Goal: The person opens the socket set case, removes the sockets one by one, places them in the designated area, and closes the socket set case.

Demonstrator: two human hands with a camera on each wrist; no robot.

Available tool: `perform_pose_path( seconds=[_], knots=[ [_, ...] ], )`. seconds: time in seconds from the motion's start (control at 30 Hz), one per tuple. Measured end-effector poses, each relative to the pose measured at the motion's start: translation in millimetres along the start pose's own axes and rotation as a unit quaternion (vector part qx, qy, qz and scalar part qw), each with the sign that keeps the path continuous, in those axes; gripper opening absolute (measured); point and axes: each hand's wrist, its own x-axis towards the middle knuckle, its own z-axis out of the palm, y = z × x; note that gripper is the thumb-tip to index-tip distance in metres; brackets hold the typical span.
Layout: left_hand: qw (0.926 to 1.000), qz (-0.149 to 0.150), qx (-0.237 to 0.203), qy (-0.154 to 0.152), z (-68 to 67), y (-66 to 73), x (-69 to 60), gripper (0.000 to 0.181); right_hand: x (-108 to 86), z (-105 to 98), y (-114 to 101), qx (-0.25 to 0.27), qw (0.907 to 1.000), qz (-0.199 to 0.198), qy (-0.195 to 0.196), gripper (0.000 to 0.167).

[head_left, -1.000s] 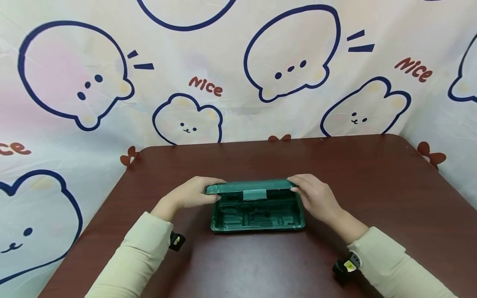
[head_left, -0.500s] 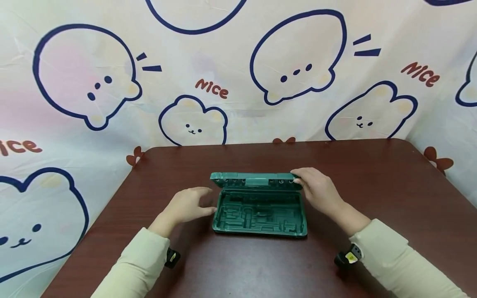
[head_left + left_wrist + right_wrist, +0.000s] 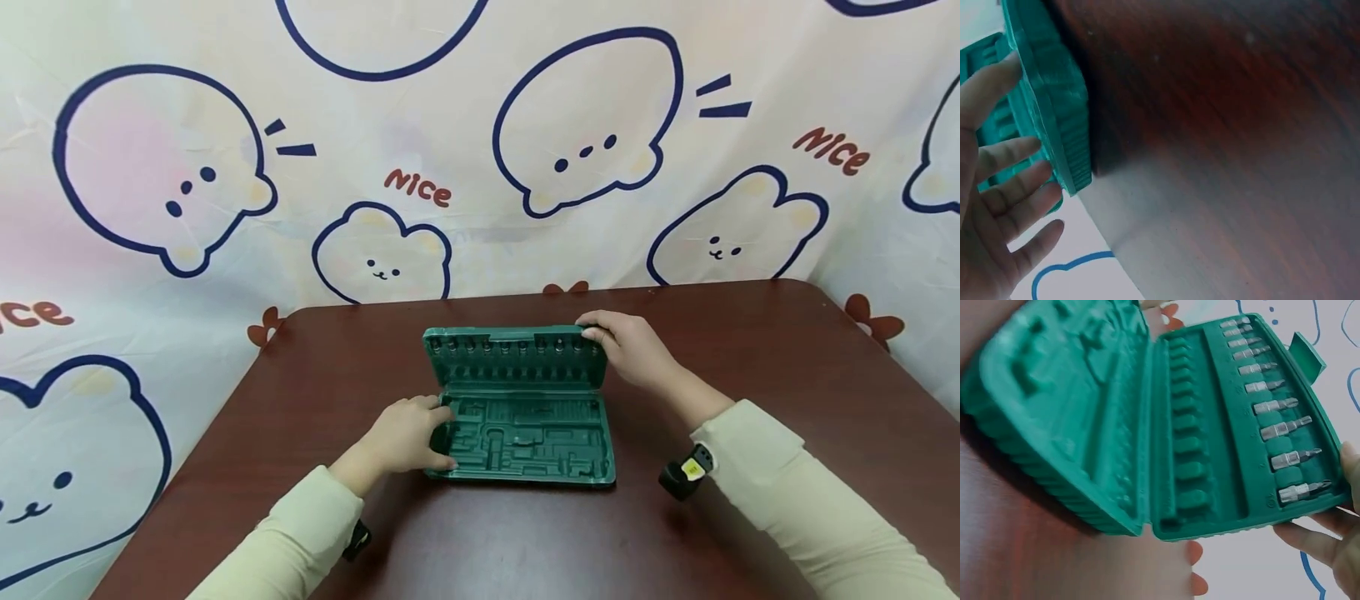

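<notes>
A green plastic tool case point(image 3: 525, 442) lies on the table with its lid point(image 3: 517, 358) raised steeply. Moulded recesses fill the bottom, and I see no tools in them. A row of several silver screwdriver bit sockets point(image 3: 1288, 428) sits in the lid. My right hand point(image 3: 633, 346) pinches the lid's upper right corner, thumb inside and fingers behind. At the left end of the bottom half, my left hand point(image 3: 405, 435) rests with thumb near the front corner and fingers at the side. In the left wrist view its fingers point(image 3: 1022, 184) are fairly straight along the rim.
Under the case is a dark reddish-brown table point(image 3: 510, 542) whose far edge meets a cloth backdrop point(image 3: 480, 167) printed with bears. A green latch point(image 3: 1307, 357) juts from the lid's edge. Wrist cameras point(image 3: 682, 473) hang below both sleeves.
The lid has swung up and back from nearly closed, baring the recesses and sockets. The left hand has let go of the lid and come down to the case's left end; the right kept its grip.
</notes>
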Motion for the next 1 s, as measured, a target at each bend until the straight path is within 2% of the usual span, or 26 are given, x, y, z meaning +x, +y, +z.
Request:
perform_pose_path(
  seconds=[0.1,0.23,0.37,0.47,0.6,0.77,1.0],
  knots=[
    [0.9999,0.001,-0.012,-0.012,2.2,-0.3,1.2,0.072,7.6,-0.2,3.9,0.035,0.9979,0.055,0.002,0.023],
    [0.9985,0.005,-0.046,-0.030,4.3,-2.3,1.9,0.083,14.3,2.1,12.3,0.083,0.9877,0.131,0.021,0.024],
    [0.9967,0.002,-0.070,-0.041,5.5,-4.1,2.8,0.087,17.4,5.5,23.7,0.162,0.9699,0.180,0.029,0.025],
    [0.9955,-0.004,-0.082,-0.047,5.5,-4.8,3.5,0.090,20.8,10.1,34.0,0.238,0.9495,0.202,0.028,0.029],
    [0.9930,-0.015,-0.101,-0.060,7.1,-5.0,5.1,0.095,25.5,21.5,50.6,0.275,0.9325,0.234,0.011,0.039],
    [0.9883,-0.029,-0.122,-0.086,9.3,-5.6,9.8,0.103,29.9,35.9,71.0,0.256,0.9315,0.257,-0.032,0.046],
    [0.9862,-0.037,-0.114,-0.115,9.1,-11.8,16.9,0.110,43.8,40.4,74.9,0.208,0.9414,0.253,-0.081,0.051]
  ],
)
